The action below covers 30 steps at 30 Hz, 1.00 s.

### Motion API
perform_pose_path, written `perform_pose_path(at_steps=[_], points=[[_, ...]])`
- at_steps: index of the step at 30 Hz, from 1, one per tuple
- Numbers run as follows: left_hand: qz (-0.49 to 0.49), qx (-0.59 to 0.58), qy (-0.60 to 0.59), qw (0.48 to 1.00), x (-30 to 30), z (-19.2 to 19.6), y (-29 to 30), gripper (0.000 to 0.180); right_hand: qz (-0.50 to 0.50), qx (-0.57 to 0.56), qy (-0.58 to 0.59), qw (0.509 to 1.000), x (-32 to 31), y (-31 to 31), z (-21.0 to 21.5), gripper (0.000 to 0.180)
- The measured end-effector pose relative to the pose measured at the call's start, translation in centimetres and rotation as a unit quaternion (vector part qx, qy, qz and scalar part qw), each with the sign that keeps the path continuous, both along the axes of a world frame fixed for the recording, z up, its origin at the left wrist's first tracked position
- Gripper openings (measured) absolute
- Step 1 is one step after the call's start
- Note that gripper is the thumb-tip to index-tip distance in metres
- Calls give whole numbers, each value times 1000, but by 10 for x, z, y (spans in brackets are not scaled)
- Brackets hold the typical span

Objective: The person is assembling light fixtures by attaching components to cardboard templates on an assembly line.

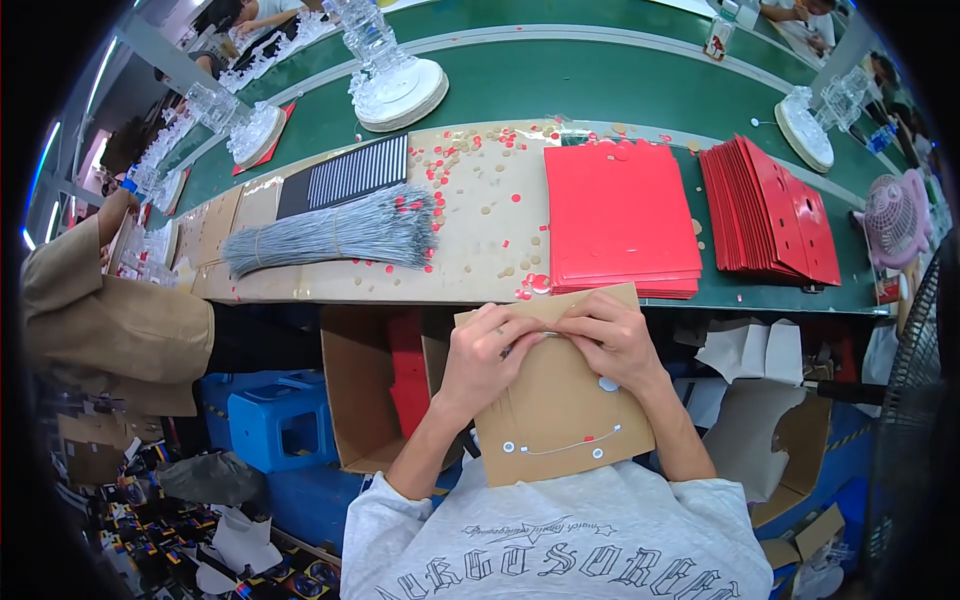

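A brown cardboard sheet [560,400] lies tilted between the table edge and my shirt. Both my hands meet near its upper edge, thumbs and fingertips pinched together. Between them shows a short bit of thin light wire [548,334], mostly hidden by the fingers. My left hand [487,352] is closed at the wire's left side, my right hand [612,340] at its right. Lower on the sheet, another thin wire [575,442] runs slantwise between two small slots, with a red spot beside it. Small round holes [598,453] show near the sheet's lower corners.
Ahead on the table lie a bundle of grey wires [330,235], a black-and-white striped sheet [355,175], a red sheet stack [622,215] and folded red pieces [765,210]. Red and tan scraps are scattered about. A pink fan [893,218] stands right; a co-worker's sleeve [65,265] is left.
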<state>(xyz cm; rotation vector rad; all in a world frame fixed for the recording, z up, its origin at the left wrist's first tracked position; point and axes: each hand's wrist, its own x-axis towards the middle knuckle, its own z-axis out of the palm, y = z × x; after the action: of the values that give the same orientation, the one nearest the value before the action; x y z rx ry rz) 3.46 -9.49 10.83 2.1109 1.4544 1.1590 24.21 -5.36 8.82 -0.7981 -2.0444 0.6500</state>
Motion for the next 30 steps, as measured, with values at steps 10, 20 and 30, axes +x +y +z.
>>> perform_pose_path(at_steps=[10,20,30], points=[[-3,64,76,995,8,0,-3,15,-13,25,17,999,-1,-7,2,18],[-188,49,216,957,-3,28,15,14,18,169,-90,981,-1,-12,6,23],[-253,-17,400,881,-6,30,23,23,87,128,-117,981,-2,2,14,18]])
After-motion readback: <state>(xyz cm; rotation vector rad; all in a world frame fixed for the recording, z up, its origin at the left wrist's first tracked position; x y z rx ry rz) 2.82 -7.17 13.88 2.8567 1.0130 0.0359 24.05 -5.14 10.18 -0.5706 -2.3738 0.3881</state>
